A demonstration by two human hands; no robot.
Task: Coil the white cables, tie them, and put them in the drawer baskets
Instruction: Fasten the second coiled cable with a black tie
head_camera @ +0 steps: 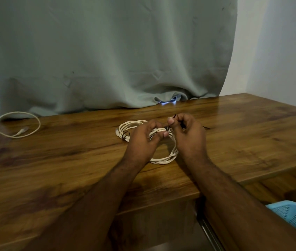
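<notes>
Wooden table (pixel 234 124) under a grey curtain (pixel 107 51): the right hand (pixel 190 136) pinches a black tie (pixel 175 117) running up and away from its knot, touching the far side of the coiled cable (pixel 163 160). The left hand (pixel 143 140) grips that same side of the coil; a loose white cable (pixel 17 124) lies well apart to the left, and a blue basket (pixel 295 214) sits low to the right.

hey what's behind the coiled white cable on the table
Behind the coiled white cable lies bare wooden table, then a grey-green curtain draped onto it. A small bright object peeks from under the hem; the rest is covered.
</notes>
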